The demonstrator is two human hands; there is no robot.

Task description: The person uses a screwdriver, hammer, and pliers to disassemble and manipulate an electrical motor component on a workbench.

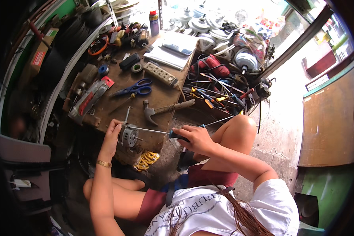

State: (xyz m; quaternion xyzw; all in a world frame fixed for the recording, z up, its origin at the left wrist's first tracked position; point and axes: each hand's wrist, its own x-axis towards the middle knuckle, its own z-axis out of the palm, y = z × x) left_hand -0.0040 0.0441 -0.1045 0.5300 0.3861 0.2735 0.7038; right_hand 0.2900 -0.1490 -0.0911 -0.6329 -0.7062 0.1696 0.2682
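Observation:
My left hand [113,135] is closed around the side of a small grey electric motor [128,138], held at the near edge of the wooden table [167,124]. A thin metal shaft sticks up from the motor. In my right hand [198,139] is a long screwdriver [153,131], gripped by its dark blue handle. Its blade points left, and the tip meets the motor's upper side; exactly what it touches is too small to tell. Just beyond the motor lies a claw hammer [173,107]. Blue-handled scissors [137,87] rest farther back.
A power strip [160,74], a tape roll [137,67] and a spray can [153,25] stand or lie farther back. Screwdrivers and pliers [214,94] crowd the right, beside a red power tool [215,66]. Yellow patterned cloth [146,160] sits below the motor.

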